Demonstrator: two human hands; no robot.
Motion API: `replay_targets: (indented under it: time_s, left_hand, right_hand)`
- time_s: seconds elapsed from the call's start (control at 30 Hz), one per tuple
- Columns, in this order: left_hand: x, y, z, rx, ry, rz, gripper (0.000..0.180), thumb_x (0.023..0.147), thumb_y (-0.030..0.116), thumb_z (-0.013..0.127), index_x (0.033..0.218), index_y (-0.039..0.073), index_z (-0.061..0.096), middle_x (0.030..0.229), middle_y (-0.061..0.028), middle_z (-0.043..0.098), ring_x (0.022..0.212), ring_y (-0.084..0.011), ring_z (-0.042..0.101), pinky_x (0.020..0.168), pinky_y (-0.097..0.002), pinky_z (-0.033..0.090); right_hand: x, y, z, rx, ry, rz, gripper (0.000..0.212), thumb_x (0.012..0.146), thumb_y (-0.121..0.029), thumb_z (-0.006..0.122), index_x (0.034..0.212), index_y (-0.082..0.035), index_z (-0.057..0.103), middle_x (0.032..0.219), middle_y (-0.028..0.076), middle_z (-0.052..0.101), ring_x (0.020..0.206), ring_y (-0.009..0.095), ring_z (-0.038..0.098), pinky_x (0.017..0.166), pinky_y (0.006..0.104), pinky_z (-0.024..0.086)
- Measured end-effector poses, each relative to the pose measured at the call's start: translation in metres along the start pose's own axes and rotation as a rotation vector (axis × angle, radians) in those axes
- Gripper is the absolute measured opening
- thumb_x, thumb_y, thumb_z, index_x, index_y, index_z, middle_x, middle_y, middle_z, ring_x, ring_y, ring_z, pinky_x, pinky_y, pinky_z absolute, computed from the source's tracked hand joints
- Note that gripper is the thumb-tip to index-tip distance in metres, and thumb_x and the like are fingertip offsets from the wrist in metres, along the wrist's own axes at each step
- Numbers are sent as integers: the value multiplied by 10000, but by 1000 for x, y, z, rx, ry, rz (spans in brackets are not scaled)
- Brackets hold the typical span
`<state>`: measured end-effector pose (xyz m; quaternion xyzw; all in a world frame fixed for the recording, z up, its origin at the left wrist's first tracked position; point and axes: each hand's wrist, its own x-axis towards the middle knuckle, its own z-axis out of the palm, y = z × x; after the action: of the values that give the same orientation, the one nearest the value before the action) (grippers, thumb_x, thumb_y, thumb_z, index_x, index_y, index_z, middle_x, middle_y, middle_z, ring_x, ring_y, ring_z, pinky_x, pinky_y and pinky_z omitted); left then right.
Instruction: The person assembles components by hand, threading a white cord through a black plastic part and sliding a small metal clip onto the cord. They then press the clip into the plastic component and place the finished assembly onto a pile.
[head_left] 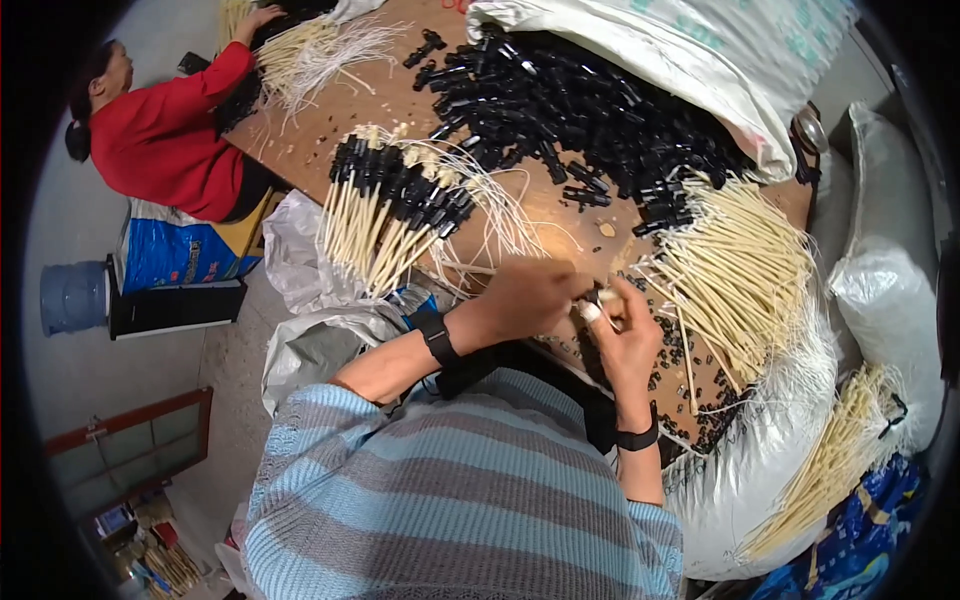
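My left hand [530,298] and my right hand [630,340] are close together over the table's near edge, fingers bent inward. A small black piece [600,297] shows between their fingertips; its exact kind is mostly hidden. White wrapping covers one digit of my right hand. My left hand is slightly blurred, and what its fingers grip is covered. Just beyond the left hand lies a bunch of pale sticks with black plastic ends [390,215], white strings trailing from it. To the right of my right hand is a heap of pale sticks with white strings [740,280].
A large pile of black plastic parts [570,110] spills from a white woven sack [690,50] on the brown table [300,150]. Small black bits lie by the near right edge. A person in red [170,140] works at far left. Stuffed sacks [885,310] stand at right.
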<state>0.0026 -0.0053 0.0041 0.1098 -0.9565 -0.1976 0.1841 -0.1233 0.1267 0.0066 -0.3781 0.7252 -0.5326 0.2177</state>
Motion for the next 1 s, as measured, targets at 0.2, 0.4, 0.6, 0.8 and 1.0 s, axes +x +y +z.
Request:
replay_targets:
  time_s: [0.2,0.4,0.6,0.8,1.0]
  left_hand:
    - [-25,-71,-76,500,533,-332,205,634,106,643,838,94,624,994,-55,627,1054,-270,535,984,-458,314]
    - [-19,-76,-56,331,487,-305,451,656,73,652,1104,50,606,1209,-127,577,1164,-314,498,953,-456,379]
    - [64,-56,15,-41,236,-156,245,683,16,641,928,34,656,961,-120,648,979,-310,599,745,-406,515]
    - [79,-70,51,132,57,-214,321,712,68,673,1030,107,680,919,-97,600,951,-309,585,754,-416,492]
    - [49,-49,36,-316,34,-201,328,758,81,575,1080,47,625,886,-140,562,874,-312,569,737,-390,462]
  right_hand:
    - [9,0,0,-164,2,-158,331,822,-49,696,1147,-29,635,1038,91,676,883,174,646,727,282,508]
    - [8,15,-12,-416,-27,-290,278,762,-151,732,997,-13,676,1016,158,673,889,348,630,759,383,480]
    - [1,37,-90,-928,262,-2,149,748,-146,760,822,-39,688,747,128,648,648,299,614,582,385,459]
    - [-11,57,-109,-924,39,180,158,733,-164,738,805,-43,666,674,155,626,642,358,612,586,430,466]
    - [-6,45,-92,-920,177,-10,97,718,-34,683,783,-21,613,760,211,611,681,391,596,623,446,455]
